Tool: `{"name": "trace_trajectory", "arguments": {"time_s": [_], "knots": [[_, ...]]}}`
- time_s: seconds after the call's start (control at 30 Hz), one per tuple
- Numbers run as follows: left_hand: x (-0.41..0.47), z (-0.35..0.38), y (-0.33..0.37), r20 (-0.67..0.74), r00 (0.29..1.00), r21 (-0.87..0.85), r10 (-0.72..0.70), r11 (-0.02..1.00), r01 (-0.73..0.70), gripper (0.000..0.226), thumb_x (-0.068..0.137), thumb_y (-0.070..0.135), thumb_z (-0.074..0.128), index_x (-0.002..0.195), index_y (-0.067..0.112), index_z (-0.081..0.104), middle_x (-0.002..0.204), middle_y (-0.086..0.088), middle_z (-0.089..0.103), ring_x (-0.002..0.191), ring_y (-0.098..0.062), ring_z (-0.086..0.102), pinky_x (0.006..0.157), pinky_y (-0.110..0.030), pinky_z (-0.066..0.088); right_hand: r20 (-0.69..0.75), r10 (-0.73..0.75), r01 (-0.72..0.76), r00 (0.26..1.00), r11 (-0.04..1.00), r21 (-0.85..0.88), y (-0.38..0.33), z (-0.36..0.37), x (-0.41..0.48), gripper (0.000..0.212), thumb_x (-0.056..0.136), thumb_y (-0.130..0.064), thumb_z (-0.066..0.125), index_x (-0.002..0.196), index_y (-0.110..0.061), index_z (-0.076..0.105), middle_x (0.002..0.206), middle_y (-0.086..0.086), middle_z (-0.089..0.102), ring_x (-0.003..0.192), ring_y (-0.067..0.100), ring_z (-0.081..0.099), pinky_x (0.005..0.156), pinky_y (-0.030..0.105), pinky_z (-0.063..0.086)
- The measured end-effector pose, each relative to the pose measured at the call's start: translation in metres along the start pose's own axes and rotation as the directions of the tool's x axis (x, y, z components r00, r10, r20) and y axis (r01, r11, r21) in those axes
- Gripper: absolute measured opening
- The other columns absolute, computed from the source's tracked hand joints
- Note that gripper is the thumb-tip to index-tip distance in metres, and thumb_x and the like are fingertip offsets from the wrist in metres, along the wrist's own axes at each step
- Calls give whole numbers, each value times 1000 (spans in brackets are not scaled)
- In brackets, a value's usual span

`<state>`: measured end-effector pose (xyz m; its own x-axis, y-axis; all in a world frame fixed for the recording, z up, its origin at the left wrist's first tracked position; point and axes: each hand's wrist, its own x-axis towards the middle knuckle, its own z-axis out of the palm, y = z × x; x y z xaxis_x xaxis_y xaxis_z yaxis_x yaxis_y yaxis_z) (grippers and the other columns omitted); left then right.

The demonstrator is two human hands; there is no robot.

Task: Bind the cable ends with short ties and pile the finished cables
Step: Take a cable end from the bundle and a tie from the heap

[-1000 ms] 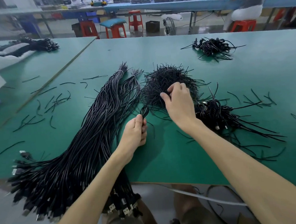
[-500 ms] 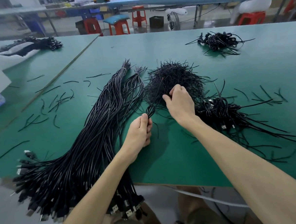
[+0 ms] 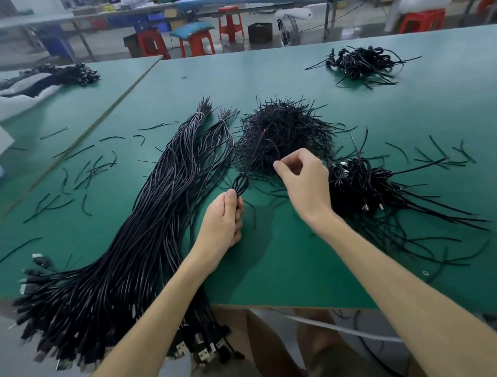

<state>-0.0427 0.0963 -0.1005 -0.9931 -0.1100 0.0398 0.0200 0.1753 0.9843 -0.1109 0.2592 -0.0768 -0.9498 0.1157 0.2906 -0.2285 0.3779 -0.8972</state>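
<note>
As the left hand (image 3: 223, 219) grips a looped black cable (image 3: 240, 184), and I cannot tell the right hand's (image 3: 306, 184) hold, few tied cables (image 3: 359, 186) lie at three o'clock, with a big untied bunch (image 3: 122, 256) at nine.

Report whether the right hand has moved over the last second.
Yes. The right hand has drawn back from on top of the pile of short ties to its near fringe, toward the near edge of the table, fingertips pinched together.

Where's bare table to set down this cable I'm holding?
Bare green table lies at the near edge between your forearms, and far across between the tie heap and far cable pile. Crowded: long cable bundle left, finished pile right.
</note>
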Motion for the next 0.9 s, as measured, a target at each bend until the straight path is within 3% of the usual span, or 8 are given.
{"name": "trace_trajectory", "arguments": {"time_s": [0.13, 0.3, 0.43, 0.53, 0.7, 0.9], "knots": [[-1, 4, 1, -32, 998, 92, 50, 995, -47, 39, 114, 31, 29, 86, 10, 46, 65, -1, 35, 39, -13, 30, 35, -24, 23, 44, -128, 119, 991, 980, 157, 0, -4, -37, 11, 94, -24, 72, 86, -22, 64, 76, -8, 68, 74, 12, 67, 72, 27, 53], [1, 7, -1, 5, 997, 161, 74, 984, -74, 40, 113, 30, 31, 82, 11, 48, 60, 4, 35, 41, -9, 31, 39, -18, 25, 74, -245, 233, 967, 963, 136, 8, 2, -65, 13, 95, -22, 72, 88, -25, 61, 78, -15, 64, 73, 11, 65, 69, 19, 48], [2, 5, -5, 22, 995, 253, 94, 963, -96, 41, 111, 34, 34, 74, 21, 43, 56, 12, 40, 45, -5, 33, 44, -19, 29, 158, -351, 348, 923, 936, 43, 8, 6, -69, 10, 96, -22, 70, 91, -17, 62, 80, -13, 61, 70, 12, 58, 68, 23, 47], [2, 4, -7, 44, 994, 254, 102, 961, -110, 40, 111, 33, 34, 75, 19, 45, 49, 14, 44, 45, -4, 35, 46, -20, 32, 256, -279, 280, 925, 960, 35, 10, 8, -67, 11, 96, -21, 71, 90, -17, 62, 78, -15, 60, 68, 11, 57, 68, 27, 49], [1, 4, -7, 64, 990, 202, 129, 969, -139, 39, 111, 32, 36, 76, 19, 44, 60, 11, 43, 49, -8, 35, 47, -18, 30, 216, -125, 113, 968, 991, 67, 13, 5, -61, 14, 93, -23, 74, 84, -22, 62, 73, -11, 63, 62, 13, 61, 64, 30, 52], [-1, 3, -7, 54, 986, 190, 157, 968, -164, 38, 109, 36, 36, 80, 16, 50, 60, 9, 43, 48, -7, 35, 45, -16, 30, 272, -119, 116, 955, 993, 29, 14, 6, -62, 12, 94, -22, 72, 85, -20, 63, 72, -13, 62, 63, 12, 61, 64, 26, 50]]}}
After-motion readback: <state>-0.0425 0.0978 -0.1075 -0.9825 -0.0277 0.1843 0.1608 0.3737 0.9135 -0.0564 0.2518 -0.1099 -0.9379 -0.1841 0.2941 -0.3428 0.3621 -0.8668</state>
